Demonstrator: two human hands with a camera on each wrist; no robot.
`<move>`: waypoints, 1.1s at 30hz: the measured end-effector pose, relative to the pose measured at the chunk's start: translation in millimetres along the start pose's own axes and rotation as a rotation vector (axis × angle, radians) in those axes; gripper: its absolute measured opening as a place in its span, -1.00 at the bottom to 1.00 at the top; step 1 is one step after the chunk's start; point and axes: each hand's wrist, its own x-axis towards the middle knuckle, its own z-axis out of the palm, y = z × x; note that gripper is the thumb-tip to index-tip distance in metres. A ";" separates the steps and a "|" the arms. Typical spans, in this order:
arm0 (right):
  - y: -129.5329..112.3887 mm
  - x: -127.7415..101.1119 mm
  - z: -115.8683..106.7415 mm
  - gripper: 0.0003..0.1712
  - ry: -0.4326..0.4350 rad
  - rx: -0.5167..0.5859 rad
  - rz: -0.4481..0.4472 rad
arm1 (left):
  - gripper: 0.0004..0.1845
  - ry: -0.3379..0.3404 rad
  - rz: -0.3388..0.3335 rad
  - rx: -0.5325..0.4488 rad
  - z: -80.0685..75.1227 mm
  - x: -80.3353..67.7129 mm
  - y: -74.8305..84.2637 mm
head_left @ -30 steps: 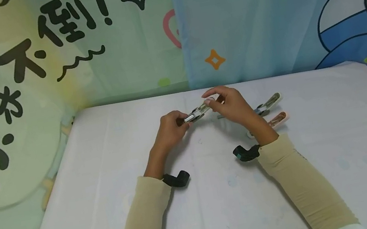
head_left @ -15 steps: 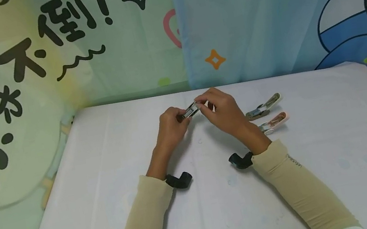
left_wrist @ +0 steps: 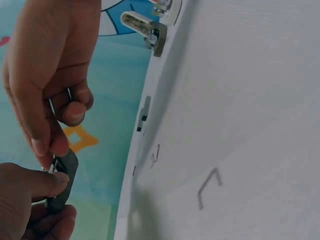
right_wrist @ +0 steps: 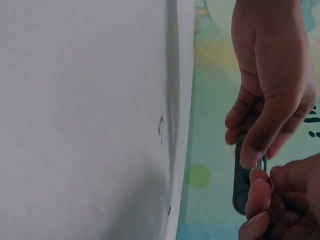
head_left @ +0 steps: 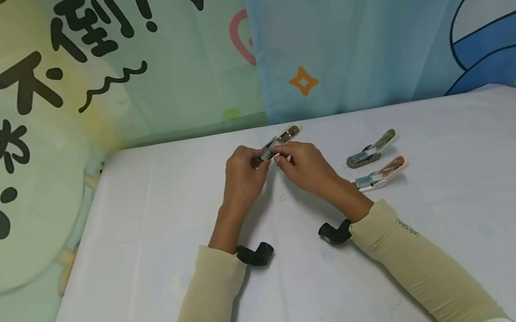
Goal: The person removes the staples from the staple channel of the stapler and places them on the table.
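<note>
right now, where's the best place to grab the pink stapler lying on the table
Probably across the middle of the pink stapler, coming from above with the right hand. It lies flat and long, its sides clear, apart from the other stapler just behind it.

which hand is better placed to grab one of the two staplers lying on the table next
Right, probably. The right hand is nearer the two staplers lying on the table to its right. The left hand would have to cross over. Both hands now hold a third stapler.
</note>
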 end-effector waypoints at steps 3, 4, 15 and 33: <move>-0.3 0.0 2.4 -0.66 -0.015 0.055 0.071 | -0.82 -0.009 0.014 0.043 1.2 -0.6 -0.2; -0.2 0.1 2.9 -0.65 -0.020 0.082 0.101 | -0.82 -0.011 0.016 0.053 1.5 -0.7 0.1; 3.5 1.6 2.4 -0.78 0.028 0.256 0.269 | -0.81 -0.046 0.001 0.110 2.2 -3.1 4.4; 8.4 0.1 5.5 -0.79 0.011 0.229 0.167 | -0.80 -0.100 -0.006 0.099 2.3 -3.6 3.6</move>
